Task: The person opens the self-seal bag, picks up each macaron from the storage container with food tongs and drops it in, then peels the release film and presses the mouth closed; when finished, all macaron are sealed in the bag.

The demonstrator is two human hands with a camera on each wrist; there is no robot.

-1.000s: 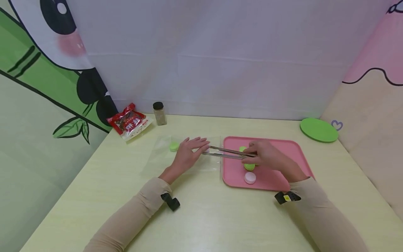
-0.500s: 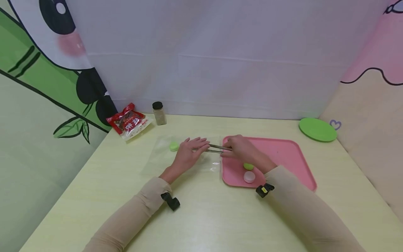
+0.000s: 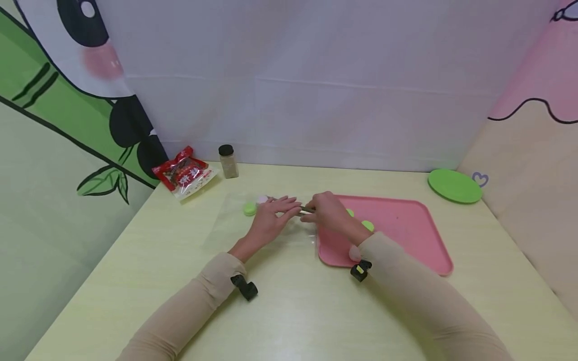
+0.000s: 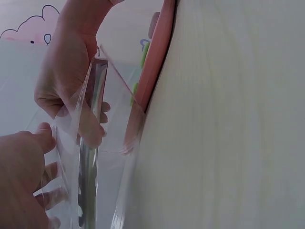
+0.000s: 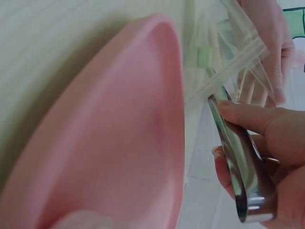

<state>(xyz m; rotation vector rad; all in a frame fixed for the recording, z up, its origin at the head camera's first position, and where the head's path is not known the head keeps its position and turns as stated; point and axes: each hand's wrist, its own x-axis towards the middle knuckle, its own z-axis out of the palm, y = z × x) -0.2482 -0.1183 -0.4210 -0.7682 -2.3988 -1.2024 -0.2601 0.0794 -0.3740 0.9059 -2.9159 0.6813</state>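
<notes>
My right hand [image 3: 329, 213] grips a pair of metal tongs [image 5: 243, 167] whose long arms reach into a clear plastic zip bag [image 3: 230, 230]. My left hand [image 3: 271, 220] is at the bag's mouth, fingers extended, with clear film across them in the left wrist view. Inside the bag lies a green macaron [image 3: 249, 209]; a pale pink macaron [image 3: 262, 199] is beside it, by the tongs' far end, partly hidden by the left hand. Right of the bag, a pink tray [image 3: 406, 235] holds green macarons [image 3: 368, 225] and a pale pink one [image 3: 355, 253], partly covered by my right arm.
A red and white snack packet [image 3: 185, 175] and a black-capped jar [image 3: 228, 163] stand at the back left of the table [image 3: 289, 311]. A green round plate [image 3: 455, 186] lies at the back right. A printed cloth [image 3: 316, 100] hangs behind.
My right hand has moved left off the tray's middle, sliding the tongs deeper into the bag. A pale pink macaron now shows beside the green one in the bag. My left hand stays put.
</notes>
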